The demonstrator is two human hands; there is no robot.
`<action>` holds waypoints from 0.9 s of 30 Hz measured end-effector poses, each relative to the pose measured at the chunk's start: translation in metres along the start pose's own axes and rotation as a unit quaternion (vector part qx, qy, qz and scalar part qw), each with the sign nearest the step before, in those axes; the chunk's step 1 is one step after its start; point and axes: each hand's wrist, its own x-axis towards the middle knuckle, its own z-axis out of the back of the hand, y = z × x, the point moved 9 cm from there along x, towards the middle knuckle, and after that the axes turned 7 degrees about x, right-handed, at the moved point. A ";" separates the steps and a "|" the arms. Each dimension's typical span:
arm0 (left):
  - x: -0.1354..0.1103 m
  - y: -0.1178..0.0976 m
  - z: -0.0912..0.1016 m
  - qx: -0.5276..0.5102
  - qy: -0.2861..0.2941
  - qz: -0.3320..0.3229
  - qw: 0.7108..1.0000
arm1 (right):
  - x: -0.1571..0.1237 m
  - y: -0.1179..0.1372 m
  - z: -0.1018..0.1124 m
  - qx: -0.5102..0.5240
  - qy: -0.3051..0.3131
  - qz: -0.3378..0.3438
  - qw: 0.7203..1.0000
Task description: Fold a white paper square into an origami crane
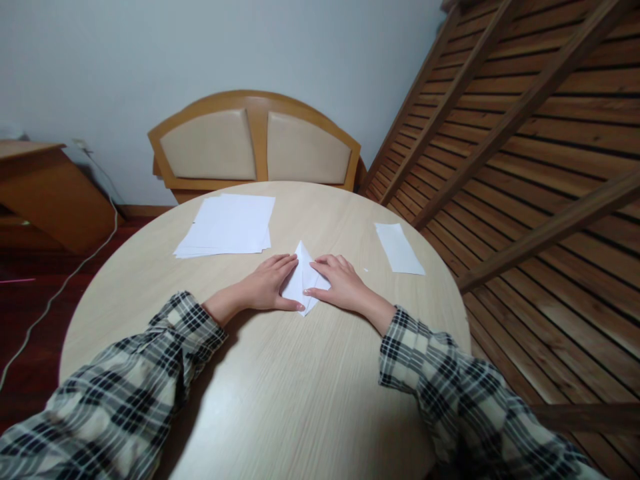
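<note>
- Several white sheets (pixel 230 223) are lying in a stack on the desk (pixel 270 380), beyond the left hand (pixel 267 283).
- The left hand is resting spread, thumb apart from its fingers, touching the left side of the folded white paper (pixel 296 283).
- The right hand (pixel 343 283) is lying spread too, touching that paper's right side.
- The folded white paper is lying on the desk between both hands, one pointed corner facing the padded headboard (pixel 259 143).
- A white paper strip (pixel 400 249) is lying farther right.

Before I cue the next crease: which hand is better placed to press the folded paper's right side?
Likely the right hand: it rests on that side of the folded paper; the left hand sits opposite.
</note>
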 end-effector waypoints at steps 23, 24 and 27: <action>0.001 0.002 0.005 -0.052 -0.022 0.025 0.998 | -0.010 0.016 -0.001 -0.039 0.044 0.023 0.998; 0.001 0.003 0.005 -0.045 -0.030 0.028 0.998 | -0.009 0.016 -0.001 -0.035 0.044 0.019 0.998; 0.002 0.003 0.000 -0.014 -0.036 0.031 0.999 | -0.008 0.012 0.000 -0.016 0.042 0.010 0.999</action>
